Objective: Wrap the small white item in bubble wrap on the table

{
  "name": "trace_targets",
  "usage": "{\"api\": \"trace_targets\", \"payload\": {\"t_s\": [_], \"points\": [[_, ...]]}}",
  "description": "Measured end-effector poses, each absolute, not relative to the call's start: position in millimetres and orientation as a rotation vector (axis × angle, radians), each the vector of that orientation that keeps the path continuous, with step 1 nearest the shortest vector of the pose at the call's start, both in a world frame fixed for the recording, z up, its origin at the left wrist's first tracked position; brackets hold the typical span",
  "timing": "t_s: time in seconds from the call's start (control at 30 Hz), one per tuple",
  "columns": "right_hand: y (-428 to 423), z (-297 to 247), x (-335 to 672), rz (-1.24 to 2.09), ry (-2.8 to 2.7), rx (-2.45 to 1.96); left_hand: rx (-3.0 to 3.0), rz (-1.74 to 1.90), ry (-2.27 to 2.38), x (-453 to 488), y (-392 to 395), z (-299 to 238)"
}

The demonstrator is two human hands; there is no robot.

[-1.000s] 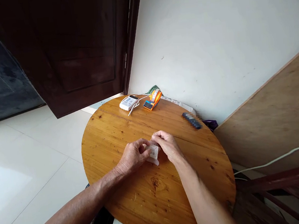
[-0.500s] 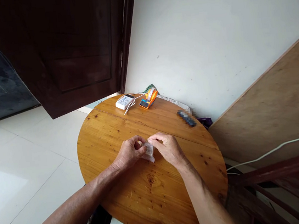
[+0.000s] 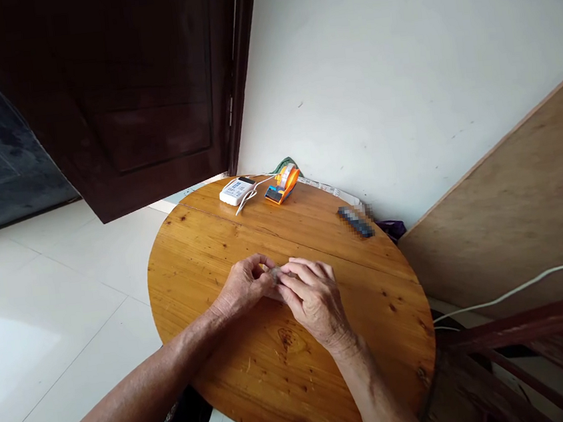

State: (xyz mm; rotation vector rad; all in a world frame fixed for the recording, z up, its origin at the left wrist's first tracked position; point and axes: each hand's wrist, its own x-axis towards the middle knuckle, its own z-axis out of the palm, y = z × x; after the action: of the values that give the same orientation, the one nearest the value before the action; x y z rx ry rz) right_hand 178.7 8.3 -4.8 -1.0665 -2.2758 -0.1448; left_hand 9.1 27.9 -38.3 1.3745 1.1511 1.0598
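Over the middle of the round wooden table (image 3: 201, 260), both hands meet at a small clear plastic packet (image 3: 275, 294). My left hand (image 3: 242, 285) pinches its left side between thumb and forefinger. My right hand (image 3: 317, 299) is closed at its right side, thumb and fingers pressed together close to the left fingertips. Most of the packet is covered by the fingers, so whatever is inside cannot be made out.
At the table's far side are a white box-shaped device (image 3: 237, 191) with a white cable (image 3: 250, 199), and an orange tape dispenser (image 3: 283, 185). A blurred dark object (image 3: 356, 222) lies right of them. Beyond are a dark door (image 3: 147, 84) and a white wall (image 3: 371, 60).
My right hand has turned and moved over the packet, covering the part that showed before. My left hand keeps its pinch. The view has shifted slightly.
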Motion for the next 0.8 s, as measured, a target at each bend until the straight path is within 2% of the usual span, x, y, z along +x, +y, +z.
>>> {"api": "trace_targets", "payload": {"t_s": [0.17,0.3,0.47,0.8], "points": [[10.0,-7.1,175.4,-0.108,-2.289,-1.034,1.35,1.061,1.104,7.3,29.1,-38.6],[12.1,-8.8,179.0,0.051,-2.122,-0.985,1.316,1.067,1.056,4.9,29.6,-38.3],[19.8,-10.0,196.1,0.288,-1.748,-1.106,1.227,1.032,0.955,2.5,29.1,-34.8],[28.0,-23.5,204.3,0.548,-1.658,-1.31,1.088,1.135,1.054,0.2,30.2,-29.2]]}}
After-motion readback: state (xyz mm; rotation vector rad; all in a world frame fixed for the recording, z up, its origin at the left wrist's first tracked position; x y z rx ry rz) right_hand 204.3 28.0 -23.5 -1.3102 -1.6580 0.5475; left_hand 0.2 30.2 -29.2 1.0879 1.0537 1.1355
